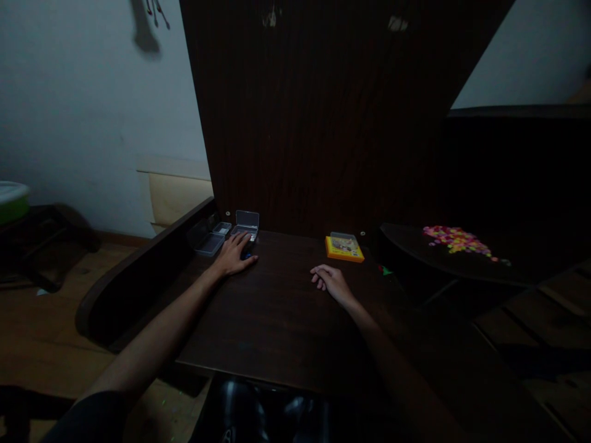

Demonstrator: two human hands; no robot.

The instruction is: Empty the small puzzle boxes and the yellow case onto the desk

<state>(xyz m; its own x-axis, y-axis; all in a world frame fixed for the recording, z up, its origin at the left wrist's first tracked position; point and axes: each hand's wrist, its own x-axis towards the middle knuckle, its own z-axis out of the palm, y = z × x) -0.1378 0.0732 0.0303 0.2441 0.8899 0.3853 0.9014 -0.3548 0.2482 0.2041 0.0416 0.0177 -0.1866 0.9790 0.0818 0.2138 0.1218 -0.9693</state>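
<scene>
My left hand (234,255) lies on the dark wooden table (277,314) at its far left, fingers stretched over a small clear plastic box (245,225) with its lid up; a small dark blue thing shows under the fingertips. Two more clear boxes (211,239) stand just left of it. My right hand (330,282) rests near the table's middle with its fingers loosely curled and nothing visible in them. A yellow-framed flat box (344,247) lies a little beyond and to the right of that hand.
A tall dark wooden panel (323,111) rises behind the table. On a lower dark shelf at the right lies a heap of small pink and yellow pieces (455,240). A green-and-white bowl (12,200) sits at far left. The room is dim.
</scene>
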